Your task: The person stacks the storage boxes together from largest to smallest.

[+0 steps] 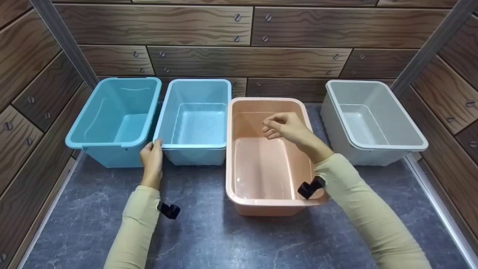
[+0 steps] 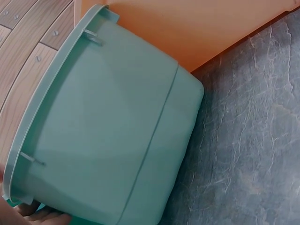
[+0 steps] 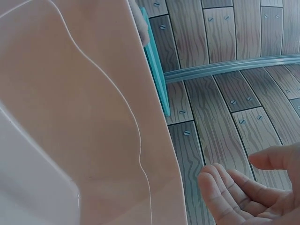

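Note:
My left hand (image 1: 152, 160) grips the front left corner of the light blue bin (image 1: 194, 157), thumb at the rim. In the left wrist view, its fingers (image 2: 49, 219) reach round under that rim, and the bin's front wall (image 2: 108, 117) fills most of the picture. Over the peach-coloured bin (image 1: 269, 210) hovers my right hand (image 1: 286, 130), fingers loosely bent and holding nothing. The right wrist view shows the palm of the right hand (image 3: 248, 194) beyond the long wall of the peach bin (image 3: 108, 126). No objects show inside either bin.
A teal bin (image 1: 112, 155) stands at the left, close beside the light blue one. Farther right is a grey bin (image 1: 338, 121). Wood-patterned walls (image 1: 201, 28) enclose the dark marbled table (image 1: 209, 239) at the back and sides, with metal posts (image 1: 422, 52) at the corners.

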A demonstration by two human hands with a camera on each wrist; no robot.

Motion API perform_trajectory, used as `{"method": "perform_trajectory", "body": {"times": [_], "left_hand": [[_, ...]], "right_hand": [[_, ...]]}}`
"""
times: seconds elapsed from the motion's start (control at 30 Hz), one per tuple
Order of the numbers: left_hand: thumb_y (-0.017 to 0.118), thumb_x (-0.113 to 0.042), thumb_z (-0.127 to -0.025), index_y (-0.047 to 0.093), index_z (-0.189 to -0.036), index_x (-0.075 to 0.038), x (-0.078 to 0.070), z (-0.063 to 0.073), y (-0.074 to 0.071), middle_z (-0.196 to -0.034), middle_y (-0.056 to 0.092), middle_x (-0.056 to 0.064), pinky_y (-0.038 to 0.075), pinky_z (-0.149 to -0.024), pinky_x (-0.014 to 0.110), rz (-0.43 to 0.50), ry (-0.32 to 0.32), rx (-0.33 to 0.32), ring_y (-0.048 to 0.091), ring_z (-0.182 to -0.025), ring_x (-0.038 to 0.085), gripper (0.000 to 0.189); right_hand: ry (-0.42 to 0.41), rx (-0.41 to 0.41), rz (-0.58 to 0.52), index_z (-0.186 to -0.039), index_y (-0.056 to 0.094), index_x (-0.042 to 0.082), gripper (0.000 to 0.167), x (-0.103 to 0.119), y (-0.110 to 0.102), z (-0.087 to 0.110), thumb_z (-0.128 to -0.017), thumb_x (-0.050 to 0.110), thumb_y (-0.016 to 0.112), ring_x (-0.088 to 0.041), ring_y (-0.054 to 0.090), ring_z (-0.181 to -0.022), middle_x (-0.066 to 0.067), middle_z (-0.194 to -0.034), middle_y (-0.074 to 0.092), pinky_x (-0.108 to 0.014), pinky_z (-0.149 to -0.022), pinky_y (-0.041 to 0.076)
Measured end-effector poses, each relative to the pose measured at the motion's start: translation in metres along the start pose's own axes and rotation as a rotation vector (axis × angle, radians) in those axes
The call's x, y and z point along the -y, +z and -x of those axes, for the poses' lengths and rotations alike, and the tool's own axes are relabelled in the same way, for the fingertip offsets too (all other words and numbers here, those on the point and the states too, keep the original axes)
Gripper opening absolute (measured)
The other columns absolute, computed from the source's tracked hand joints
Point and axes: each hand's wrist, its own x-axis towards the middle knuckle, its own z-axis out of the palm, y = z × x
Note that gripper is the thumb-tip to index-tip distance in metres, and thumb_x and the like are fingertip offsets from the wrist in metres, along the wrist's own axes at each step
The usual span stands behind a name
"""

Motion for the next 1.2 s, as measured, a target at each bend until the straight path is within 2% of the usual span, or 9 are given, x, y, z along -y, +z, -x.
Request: {"method": "perform_trajectory", "body": {"times": [0.03,0.13,0.27,0.37,0.63,0.93,1.2], "left_hand": [[0.045,-0.021,-0.095,0.048,-0.076,-0.005,0.0,0.0,0.0,-0.072,0.038,0.002,0.029,-0.071,0.03,-0.007,0.004,-0.001,0.033,-0.074,0.019,0.025],[0.046,-0.02,-0.094,0.057,-0.085,0.002,0.0,-0.003,0.001,-0.08,0.049,0.008,0.034,-0.073,0.029,-0.035,0.017,-0.029,0.04,-0.079,0.021,0.026],[0.047,-0.018,-0.093,0.064,-0.11,0.009,0.0,-0.006,0.003,-0.106,0.063,0.023,0.043,-0.084,0.032,-0.092,0.04,-0.073,0.053,-0.094,0.027,0.036],[0.049,-0.016,-0.092,0.063,-0.118,0.009,0.001,-0.008,0.004,-0.118,0.064,0.028,0.047,-0.093,0.04,-0.116,0.058,-0.106,0.057,-0.105,0.033,0.039],[0.053,-0.013,-0.09,0.067,-0.112,0.01,0.002,-0.009,0.008,-0.114,0.066,0.03,0.05,-0.091,0.042,-0.109,0.098,-0.178,0.062,-0.103,0.035,0.035],[0.056,-0.014,-0.089,0.068,-0.11,0.011,0.001,-0.007,0.007,-0.113,0.067,0.03,0.052,-0.092,0.046,-0.127,0.127,-0.181,0.064,-0.104,0.038,0.034],[0.055,-0.012,-0.089,0.068,-0.11,0.011,0.002,-0.008,0.008,-0.111,0.067,0.031,0.052,-0.092,0.047,-0.129,0.156,-0.201,0.064,-0.104,0.04,0.033]], "right_hand": [[-0.001,0.005,-0.002,-0.118,0.052,-0.022,0.036,0.0,0.0,0.0,-0.098,0.007,0.05,-0.002,0.065,-0.064,0.008,-0.073,0.065,-0.016,-0.068,0.058],[0.0,0.013,-0.005,-0.118,0.051,-0.023,0.036,-0.002,0.002,-0.002,-0.097,0.006,0.049,-0.002,0.065,-0.063,0.008,-0.072,0.065,-0.015,-0.067,0.058],[0.007,0.024,-0.001,-0.117,0.051,-0.023,0.034,-0.003,0.005,-0.005,-0.096,0.005,0.049,-0.001,0.065,-0.063,0.008,-0.071,0.064,-0.015,-0.066,0.057],[0.016,0.023,0.013,-0.116,0.053,-0.021,0.033,-0.001,0.008,-0.005,-0.096,0.005,0.051,-0.001,0.065,-0.063,0.007,-0.071,0.065,-0.016,-0.066,0.058],[0.023,0.019,0.085,-0.115,0.056,-0.019,0.032,0.002,0.017,-0.006,-0.096,0.006,0.053,-0.002,0.065,-0.063,0.005,-0.074,0.064,-0.016,-0.066,0.058],[0.012,0.025,0.106,-0.115,0.058,-0.018,0.031,0.0,0.021,-0.006,-0.096,0.006,0.053,-0.002,0.064,-0.063,-0.007,-0.082,0.068,-0.018,-0.066,0.058],[0.012,0.036,0.092,-0.114,0.058,-0.018,0.03,-0.002,0.022,-0.005,-0.096,0.006,0.053,-0.003,0.065,-0.063,-0.004,-0.08,0.068,-0.017,-0.065,0.058]]}}
